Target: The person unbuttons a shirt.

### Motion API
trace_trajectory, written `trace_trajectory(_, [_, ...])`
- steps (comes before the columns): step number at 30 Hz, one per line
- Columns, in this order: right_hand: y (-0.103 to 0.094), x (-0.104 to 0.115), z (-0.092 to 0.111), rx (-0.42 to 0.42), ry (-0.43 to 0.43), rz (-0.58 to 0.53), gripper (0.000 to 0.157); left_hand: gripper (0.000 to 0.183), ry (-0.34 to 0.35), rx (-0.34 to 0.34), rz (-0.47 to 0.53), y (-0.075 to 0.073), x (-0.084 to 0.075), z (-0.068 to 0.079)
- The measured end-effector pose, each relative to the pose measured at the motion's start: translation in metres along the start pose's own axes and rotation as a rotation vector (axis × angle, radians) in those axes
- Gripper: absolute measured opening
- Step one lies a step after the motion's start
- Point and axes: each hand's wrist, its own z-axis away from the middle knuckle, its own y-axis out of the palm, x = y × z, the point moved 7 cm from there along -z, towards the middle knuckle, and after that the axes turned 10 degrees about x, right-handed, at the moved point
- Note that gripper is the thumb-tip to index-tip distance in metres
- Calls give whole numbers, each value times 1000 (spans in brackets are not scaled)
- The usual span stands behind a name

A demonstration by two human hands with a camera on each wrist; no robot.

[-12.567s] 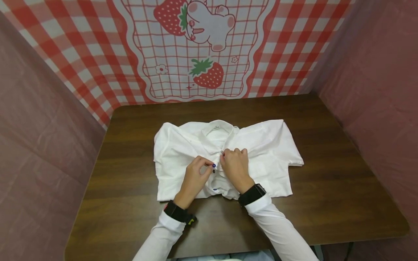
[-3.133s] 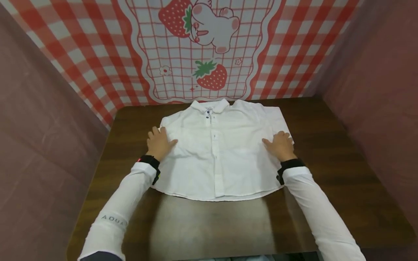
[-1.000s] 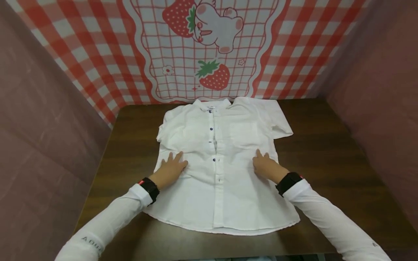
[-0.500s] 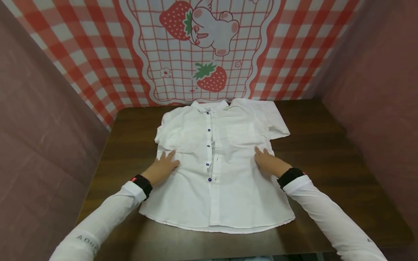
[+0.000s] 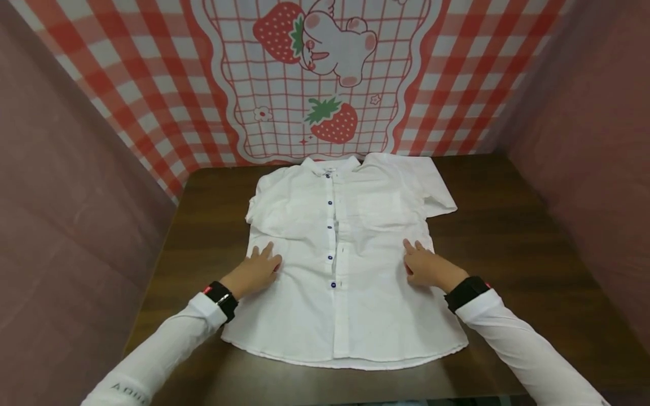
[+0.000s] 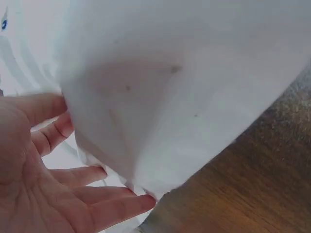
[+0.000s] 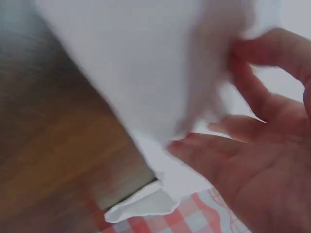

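A white short-sleeved button-up shirt [image 5: 376, 316] lies front up on the table, collar [image 5: 330, 164] at the far side and hem nearest me. Several dark blue buttons [image 5: 330, 257] show along its placket, which gapes around mid-length. My left hand [image 5: 255, 272] is at the left side of the shirt body, thumb and index finger pinching the cloth, other fingers spread over it. Opposite, my right hand [image 5: 426, 267] pinches the right side between thumb and index finger. The right wrist view shows cloth gathered at those fingertips [image 7: 238, 51]. The left sleeve looks partly tucked; the right one spreads outward.
The brown wooden table [image 5: 508, 254] extends on both sides of the shirt. Behind it hangs a red-and-white checked cloth [image 5: 457, 73] with strawberries, close to the collar. Pinkish curtains [image 5: 76, 197] close in the left and right sides.
The shirt, bunched with both hands at its buttons at first, now lies stretched toward me at greater length. Both hands moved to its sides, then nearer me. Over the last second they shifted slightly.
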Motion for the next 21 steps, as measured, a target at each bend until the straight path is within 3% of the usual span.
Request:
trace_trajectory(9, [3,-5,8,-114,5,40,19,14,-3,-46,-78,-4,1,2])
trace_trajectory(15, [-4,-6,9,-158,-19,55,15,17,11,-133,-162,-12,-2,5])
trace_trajectory(21, [-30,7,18,-402,-135,144,10,17,38,-281,-198,-40,-11,6])
